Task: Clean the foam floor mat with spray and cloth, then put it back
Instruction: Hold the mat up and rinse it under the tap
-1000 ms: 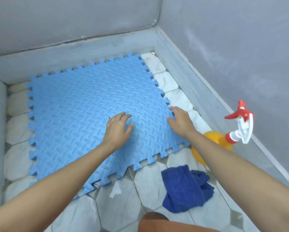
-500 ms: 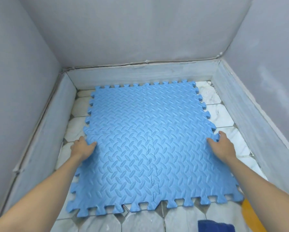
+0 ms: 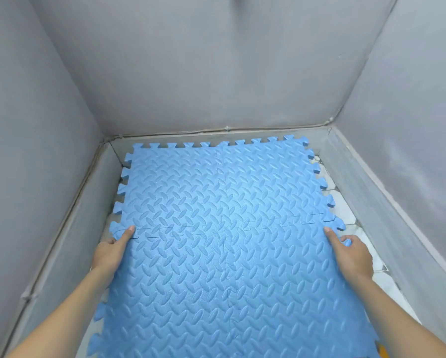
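Blue foam mat point(image 3: 224, 244), four interlocking tiles with a raised tread pattern, fills most of the floor point(image 3: 346, 215) between grey walls. Its far edge lies close along the skirting point(image 3: 165, 139) of the back wall; its left tabs sit near the left skirting. A strip of pale tile shows along the right side.

My left hand point(image 3: 108, 255) grips the mat's left edge: thumb flat on top, pointing forward along the seam between tiles, the other fingers curled under the edge and out of sight. My right hand point(image 3: 351, 254) grips the right edge the same way: thumb on top, fingers point(image 3: 346, 239) curled round an edge tab. Both hands sit level with the cross seam, one to each side.

Cannot tell whether the held part of the mat is flat on the floor or raised off it. A sliver of yellow point(image 3: 380, 353) shows at the bottom right, just past the mat's corner; too little visible to identify.
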